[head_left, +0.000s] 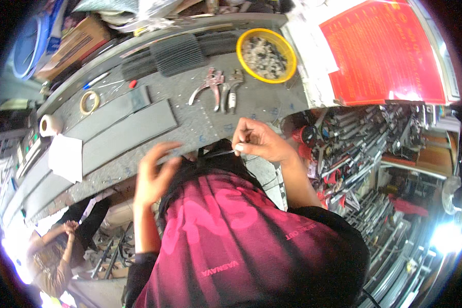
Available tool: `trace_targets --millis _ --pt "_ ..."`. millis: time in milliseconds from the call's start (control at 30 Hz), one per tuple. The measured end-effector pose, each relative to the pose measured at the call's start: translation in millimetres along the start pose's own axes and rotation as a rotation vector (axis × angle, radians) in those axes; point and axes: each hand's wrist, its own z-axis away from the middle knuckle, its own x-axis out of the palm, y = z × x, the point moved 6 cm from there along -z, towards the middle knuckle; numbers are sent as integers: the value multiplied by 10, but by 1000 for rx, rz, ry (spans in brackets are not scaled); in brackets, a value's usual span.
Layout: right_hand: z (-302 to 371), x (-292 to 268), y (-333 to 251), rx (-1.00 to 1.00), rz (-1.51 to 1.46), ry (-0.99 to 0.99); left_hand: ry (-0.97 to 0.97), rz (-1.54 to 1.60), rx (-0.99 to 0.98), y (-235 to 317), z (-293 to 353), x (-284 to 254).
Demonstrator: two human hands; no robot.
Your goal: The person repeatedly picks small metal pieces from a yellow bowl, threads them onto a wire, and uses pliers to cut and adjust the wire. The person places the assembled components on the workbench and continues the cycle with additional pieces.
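My right hand (256,141) is over the near edge of the workbench (190,110), thumb and forefinger pinched on a thin, pale strip (222,153). The strip reaches leftward in front of my dark-clad lap; its material is too small to tell. Left of it, my left hand (158,172) is raised with fingers apart, slightly blurred, and nothing shows in it. Beyond my hands, red-and-silver hand pliers (210,86) lie with their handles spread. Beside them is a second grey plier-like tool (232,91).
A yellow basket (294,64) of small grey pieces stands at the back. Long grey flat strips (128,131), a paper sheet (69,158) and a tape ring (89,102) lie to the left. Metal rods (364,138) crowd the right. Another person (54,262) sits at lower left.
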Motion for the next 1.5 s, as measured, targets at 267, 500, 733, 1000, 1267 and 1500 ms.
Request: trace_targets --millis 267,500,733,1000,1267,1500 --pt "-258 513 -445 -191 613 95 -299 -23 23 642 -402 589" --pt "-170 575 -337 -173 701 74 -212 86 16 366 -277 770" --pt "-120 519 -300 -212 693 101 -164 176 -56 170 -264 855" --pt "396 -223 -255 19 776 273 -127 368 -154 -18 -264 761" --pt "1193 -899 1137 424 673 282 -202 48 -93 -201 -381 895" --pt "1171 -752 1999 499 650 159 -315 -3 -90 -386 -404 1012"
